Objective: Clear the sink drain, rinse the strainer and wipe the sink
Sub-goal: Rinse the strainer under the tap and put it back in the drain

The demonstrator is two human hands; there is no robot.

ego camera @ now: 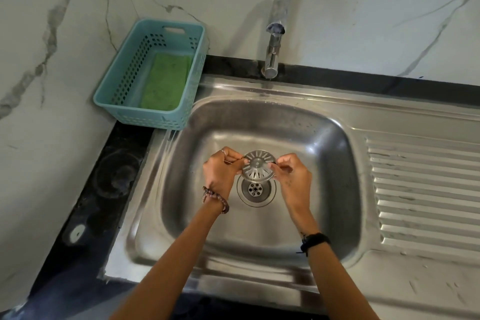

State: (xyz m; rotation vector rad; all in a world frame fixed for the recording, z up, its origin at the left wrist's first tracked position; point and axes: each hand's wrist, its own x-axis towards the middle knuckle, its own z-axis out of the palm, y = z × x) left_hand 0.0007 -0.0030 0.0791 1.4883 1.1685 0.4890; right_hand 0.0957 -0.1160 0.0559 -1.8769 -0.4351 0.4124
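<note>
- Far left on the worktop, the green sponge [166, 83] lies in the teal basket [122, 78], out of easy reach.
- Left hand [220, 174] and right hand [293, 176] pinch the strainer [258, 166] by opposite rims above the open drain [255, 189]; wet fingers could let it slip and drop.

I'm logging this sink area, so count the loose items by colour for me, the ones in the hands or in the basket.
Silver: 1, the strainer, pinched by the left hand and the right hand
Green: 1, the scrub pad in the basket
Teal: 1, the basket
Total: 3
</note>
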